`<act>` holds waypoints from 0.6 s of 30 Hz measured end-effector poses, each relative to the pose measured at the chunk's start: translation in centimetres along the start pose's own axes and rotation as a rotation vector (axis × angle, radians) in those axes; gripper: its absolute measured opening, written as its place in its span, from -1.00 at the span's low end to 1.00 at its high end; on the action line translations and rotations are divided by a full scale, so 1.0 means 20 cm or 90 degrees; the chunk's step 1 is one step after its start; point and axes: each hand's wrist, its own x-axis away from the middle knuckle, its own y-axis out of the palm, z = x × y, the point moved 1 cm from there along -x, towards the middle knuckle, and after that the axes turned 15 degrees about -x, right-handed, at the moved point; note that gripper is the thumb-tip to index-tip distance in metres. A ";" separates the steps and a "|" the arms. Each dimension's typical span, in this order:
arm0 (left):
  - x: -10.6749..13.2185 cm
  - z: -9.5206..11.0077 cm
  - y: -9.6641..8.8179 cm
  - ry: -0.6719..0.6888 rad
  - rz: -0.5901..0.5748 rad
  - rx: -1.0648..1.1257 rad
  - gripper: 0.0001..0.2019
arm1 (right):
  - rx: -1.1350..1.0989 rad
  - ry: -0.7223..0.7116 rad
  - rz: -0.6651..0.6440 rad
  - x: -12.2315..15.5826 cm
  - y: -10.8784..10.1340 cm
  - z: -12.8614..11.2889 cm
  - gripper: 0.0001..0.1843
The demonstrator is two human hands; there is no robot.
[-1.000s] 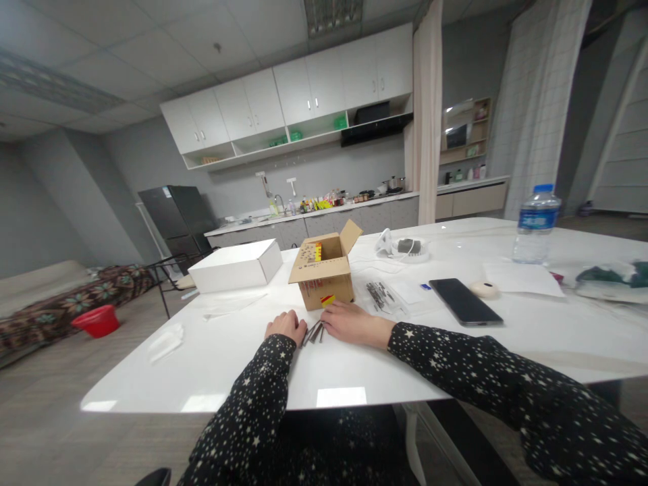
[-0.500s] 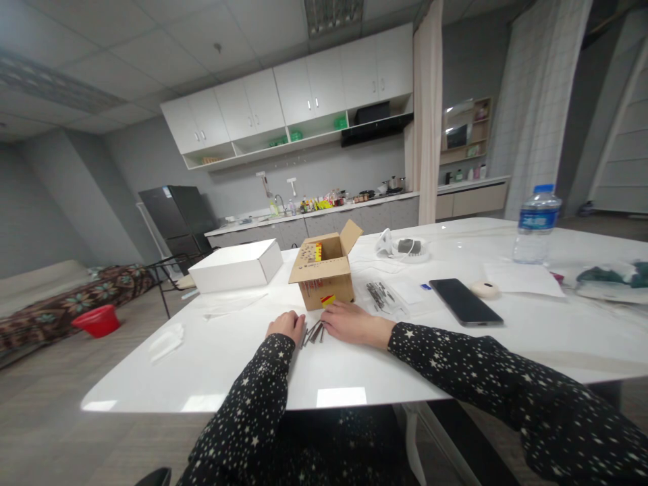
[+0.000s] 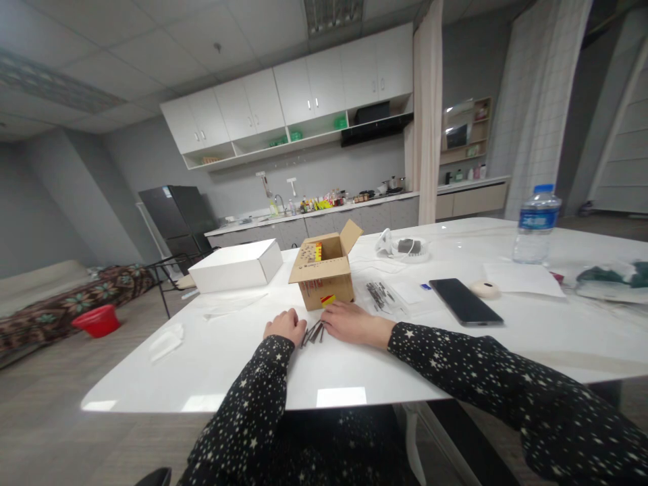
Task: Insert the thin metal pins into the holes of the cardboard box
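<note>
As loose nails point(image 3: 316, 332) lie bunched on the white table point(image 3: 243, 378) between my hands, I read the step as fingertip arranging; lifting one calls for a fine pinch. Left hand point(image 3: 285, 327) half-curled, right hand point(image 3: 352, 322) flatter; can't tell if either grips a nail. Cardboard box point(image 3: 329, 288) just beyond, open; clear bag point(image 3: 383, 298) right of it.

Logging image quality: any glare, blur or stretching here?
Head view: bright glare patches along the near edge of the table, clear of left hand and right hand; head view: green bundle at far right smeared, right sleeve looks stretched; head view: thin dark pieces between the hands too small to identify.
</note>
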 end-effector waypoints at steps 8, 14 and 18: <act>0.01 0.01 0.00 -0.004 0.019 -0.047 -0.72 | -0.012 0.001 0.003 0.00 0.00 0.00 -0.71; -0.01 -0.01 0.03 0.029 0.040 -0.014 -0.77 | -0.010 0.005 -0.001 -0.01 0.01 0.00 -0.72; -0.02 -0.01 0.05 0.060 0.055 0.005 -0.77 | -0.010 0.006 -0.005 -0.01 0.00 -0.01 -0.72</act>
